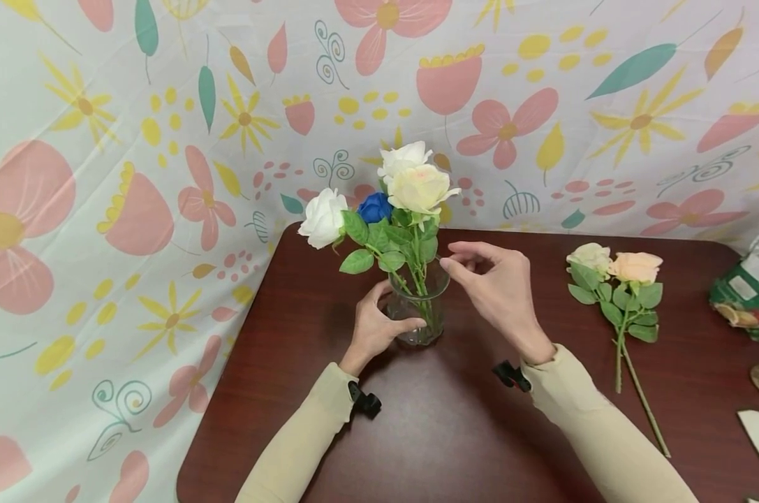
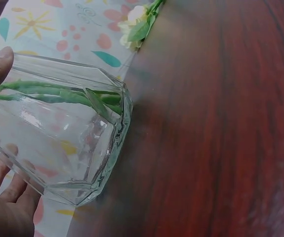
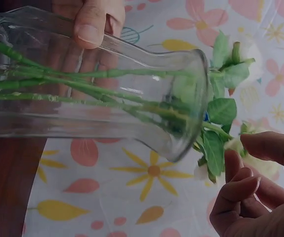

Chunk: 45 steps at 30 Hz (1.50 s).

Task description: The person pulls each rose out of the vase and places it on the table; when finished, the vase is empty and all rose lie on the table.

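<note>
My left hand (image 1: pixel 374 328) grips the clear glass vase (image 1: pixel 424 327) from its left side, thumb across the front and fingers behind. Green stems (image 3: pixel 90 89) run down inside the vase (image 3: pixel 132 54). Above its rim stand a white rose (image 1: pixel 324 218), a blue rose (image 1: pixel 375 207), a cream rose (image 1: pixel 420 188) and another white rose (image 1: pixel 404 158) behind it. My right hand (image 1: pixel 500 290) hovers by the right of the rim, near the leaves. In the right wrist view, this hand (image 3: pixel 253 192) has loosely bent fingers, a gap between thumb and forefinger, and nothing held.
On the dark wooden table (image 1: pixel 417 433), to the right, lie a pale rose (image 1: pixel 589 260) and a peach rose (image 1: pixel 635 267) with long stems. A green and white package (image 1: pixel 750 286) stands at the far right. Floral cloth (image 1: pixel 241 63) hangs behind the table.
</note>
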Motion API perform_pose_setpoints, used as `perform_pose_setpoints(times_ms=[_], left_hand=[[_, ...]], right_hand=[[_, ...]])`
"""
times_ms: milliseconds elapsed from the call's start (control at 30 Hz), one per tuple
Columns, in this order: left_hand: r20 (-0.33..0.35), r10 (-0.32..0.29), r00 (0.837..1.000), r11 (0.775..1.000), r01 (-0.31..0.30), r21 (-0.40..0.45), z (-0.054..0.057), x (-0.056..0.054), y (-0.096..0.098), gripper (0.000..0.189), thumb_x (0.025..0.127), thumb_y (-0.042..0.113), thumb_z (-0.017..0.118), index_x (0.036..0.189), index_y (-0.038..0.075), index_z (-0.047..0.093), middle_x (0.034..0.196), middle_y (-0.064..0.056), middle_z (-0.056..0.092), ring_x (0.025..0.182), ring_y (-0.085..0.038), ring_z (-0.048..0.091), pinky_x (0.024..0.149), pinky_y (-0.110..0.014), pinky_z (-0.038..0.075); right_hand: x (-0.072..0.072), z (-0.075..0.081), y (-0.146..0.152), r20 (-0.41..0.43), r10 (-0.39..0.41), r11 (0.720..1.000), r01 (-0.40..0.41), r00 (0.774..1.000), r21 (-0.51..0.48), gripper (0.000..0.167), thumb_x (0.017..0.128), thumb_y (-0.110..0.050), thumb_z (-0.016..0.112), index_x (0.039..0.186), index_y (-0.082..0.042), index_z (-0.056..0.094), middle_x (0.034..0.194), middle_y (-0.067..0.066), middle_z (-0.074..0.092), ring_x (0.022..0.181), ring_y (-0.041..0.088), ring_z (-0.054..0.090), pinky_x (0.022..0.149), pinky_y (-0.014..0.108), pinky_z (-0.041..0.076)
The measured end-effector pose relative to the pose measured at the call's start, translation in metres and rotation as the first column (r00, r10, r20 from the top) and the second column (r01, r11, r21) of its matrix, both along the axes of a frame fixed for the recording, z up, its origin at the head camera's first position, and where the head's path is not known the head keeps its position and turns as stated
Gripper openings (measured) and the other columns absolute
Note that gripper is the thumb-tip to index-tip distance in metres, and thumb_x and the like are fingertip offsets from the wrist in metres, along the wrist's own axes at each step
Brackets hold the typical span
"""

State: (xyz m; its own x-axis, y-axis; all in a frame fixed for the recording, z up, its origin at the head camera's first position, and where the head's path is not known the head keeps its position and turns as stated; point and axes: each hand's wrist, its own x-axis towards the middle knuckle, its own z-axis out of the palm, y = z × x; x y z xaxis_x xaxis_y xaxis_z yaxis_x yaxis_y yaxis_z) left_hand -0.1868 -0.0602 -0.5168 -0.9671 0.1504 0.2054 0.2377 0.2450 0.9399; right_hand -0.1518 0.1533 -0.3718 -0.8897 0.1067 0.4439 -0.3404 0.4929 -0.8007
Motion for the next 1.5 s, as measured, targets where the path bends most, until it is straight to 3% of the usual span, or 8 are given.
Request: perform_pose_setpoints(times_ms=[467, 700, 867, 1133, 1500], left_hand=[[0.033, 0.005, 0.999, 1.0, -0.004, -0.024, 0.001, 0.001, -0.001, 0.082, 0.073, 0.029, 0.104, 0.145, 0.016, 0.067, 0.142, -0.009, 0.072, 0.136, -0.027, 0.066, 0.113, -0.05, 0.057], [0.034, -0.02, 0.999, 1.0, 0.021, -0.002, -0.001, 0.001, -0.003, 0.09, 0.072, 0.052, 0.102, 0.146, 0.017, 0.066, 0.144, -0.009, 0.071, 0.137, -0.028, 0.066, 0.114, -0.052, 0.057], [0.027, -0.03, 0.999, 1.0, 0.03, 0.0, -0.001, 0.001, -0.004, 0.096, 0.07, 0.063, 0.099, 0.147, 0.017, 0.065, 0.144, -0.009, 0.07, 0.138, -0.029, 0.065, 0.114, -0.053, 0.057], [0.027, -0.017, 0.999, 1.0, 0.017, -0.01, -0.001, 0.0, -0.002, 0.086, 0.073, 0.04, 0.103, 0.147, 0.017, 0.065, 0.143, -0.009, 0.071, 0.137, -0.029, 0.066, 0.114, -0.053, 0.057], [0.033, -0.014, 0.999, 1.0, 0.014, -0.001, 0.0, 0.001, -0.002, 0.084, 0.073, 0.036, 0.103, 0.146, 0.017, 0.066, 0.143, -0.009, 0.071, 0.137, -0.029, 0.065, 0.114, -0.053, 0.057]], right_hand=[[-0.022, 0.004, -0.029, -0.002, 0.002, 0.996, -0.001, 1.0, 0.086, 0.016, 0.092, -0.016, 0.088, 0.106, -0.01, 0.088, 0.08, 0.009, 0.08, 0.064, 0.004, 0.06, 0.059, 0.017, 0.042], [-0.03, 0.002, -0.038, -0.022, -0.014, 0.99, 0.017, 1.0, 0.137, 0.016, 0.092, -0.015, 0.088, 0.105, -0.006, 0.087, 0.081, 0.012, 0.081, 0.061, 0.015, 0.061, 0.057, 0.02, 0.04], [-0.032, 0.001, -0.04, -0.042, -0.021, 0.99, 0.027, 0.999, 0.139, 0.014, 0.093, -0.015, 0.086, 0.103, -0.005, 0.088, 0.075, 0.013, 0.077, 0.057, 0.01, 0.053, 0.055, 0.019, 0.036], [-0.033, 0.001, -0.042, -0.074, -0.022, 0.989, 0.033, 0.997, 0.147, 0.012, 0.095, -0.013, 0.083, 0.102, -0.004, 0.088, 0.068, 0.013, 0.07, 0.056, 0.006, 0.047, 0.058, 0.024, 0.037], [-0.032, 0.002, -0.039, -0.084, -0.029, 0.993, 0.038, 0.996, 0.107, 0.011, 0.095, -0.011, 0.082, 0.101, -0.004, 0.088, 0.067, 0.013, 0.07, 0.057, 0.005, 0.05, 0.058, 0.022, 0.038]])
